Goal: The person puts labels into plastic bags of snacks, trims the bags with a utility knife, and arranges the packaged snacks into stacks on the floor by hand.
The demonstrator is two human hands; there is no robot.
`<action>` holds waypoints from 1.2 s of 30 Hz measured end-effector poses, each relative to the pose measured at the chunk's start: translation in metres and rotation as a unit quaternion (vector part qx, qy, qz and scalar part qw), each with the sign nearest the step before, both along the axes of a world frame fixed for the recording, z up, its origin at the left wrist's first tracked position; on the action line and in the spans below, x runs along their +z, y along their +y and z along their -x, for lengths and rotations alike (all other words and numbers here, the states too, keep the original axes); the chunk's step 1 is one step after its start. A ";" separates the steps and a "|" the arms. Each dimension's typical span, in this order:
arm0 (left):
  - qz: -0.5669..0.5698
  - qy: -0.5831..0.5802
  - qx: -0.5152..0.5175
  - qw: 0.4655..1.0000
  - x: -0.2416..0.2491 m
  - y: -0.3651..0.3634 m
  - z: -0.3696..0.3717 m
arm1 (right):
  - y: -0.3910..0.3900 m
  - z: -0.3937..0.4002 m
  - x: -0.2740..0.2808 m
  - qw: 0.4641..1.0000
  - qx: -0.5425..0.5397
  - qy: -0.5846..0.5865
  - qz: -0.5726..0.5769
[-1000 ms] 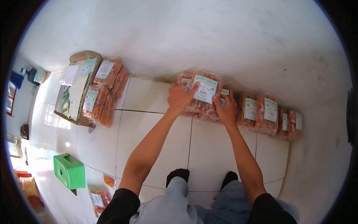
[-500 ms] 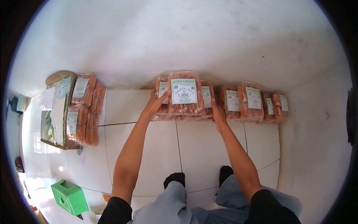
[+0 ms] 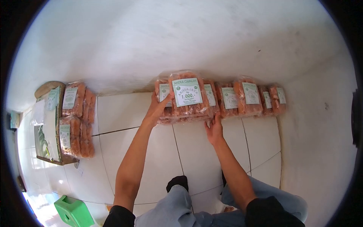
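Your left hand point(image 3: 153, 111) meets the left edge of the front packet point(image 3: 187, 91); whether it grips cannot be told. Your right hand point(image 3: 214, 130) has parted fingers near the packet's lower right. Beside other packets point(image 3: 248, 96) along the wall point(image 3: 189, 38), uneven pushing could make it slide.

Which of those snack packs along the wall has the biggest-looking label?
The front snack pack, just right of the left hand: its ANEKA CAMILAN label looks largest, and it partly covers the left neighbour pack and the right neighbour pack.
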State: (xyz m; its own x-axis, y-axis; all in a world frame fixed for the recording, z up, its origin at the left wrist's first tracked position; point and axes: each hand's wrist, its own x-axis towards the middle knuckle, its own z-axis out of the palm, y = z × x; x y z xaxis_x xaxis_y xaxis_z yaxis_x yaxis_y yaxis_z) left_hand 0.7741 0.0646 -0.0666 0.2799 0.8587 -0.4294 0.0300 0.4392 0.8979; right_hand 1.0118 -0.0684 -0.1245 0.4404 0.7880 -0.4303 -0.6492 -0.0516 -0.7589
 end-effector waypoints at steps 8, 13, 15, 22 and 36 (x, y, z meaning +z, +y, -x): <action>-0.028 -0.006 0.011 1.000 0.012 -0.003 0.003 | -0.015 0.010 0.031 0.983 0.054 -0.069 0.163; -0.025 -0.023 0.014 0.999 -0.001 0.001 0.002 | -0.015 0.007 0.033 0.957 0.123 -0.178 0.194; -0.022 -0.006 0.024 0.999 -0.001 0.001 0.002 | -0.019 -0.002 0.023 0.946 0.139 -0.215 0.200; -0.052 0.055 0.043 0.996 0.000 0.001 0.001 | -0.045 -0.031 0.020 0.957 -0.028 -0.216 0.194; -0.109 0.002 0.090 0.990 -0.037 -0.002 0.025 | -0.072 -0.012 -0.001 0.945 -0.028 -0.239 0.220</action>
State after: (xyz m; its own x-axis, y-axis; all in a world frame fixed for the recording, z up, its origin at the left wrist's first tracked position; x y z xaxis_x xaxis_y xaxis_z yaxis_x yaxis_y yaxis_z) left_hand 0.7486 0.0628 -0.1034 0.1130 0.9666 -0.2302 -0.0265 0.2346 0.9717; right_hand 1.0243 -0.1402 -0.1256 0.7028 0.5486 -0.4529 -0.2487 -0.4070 -0.8789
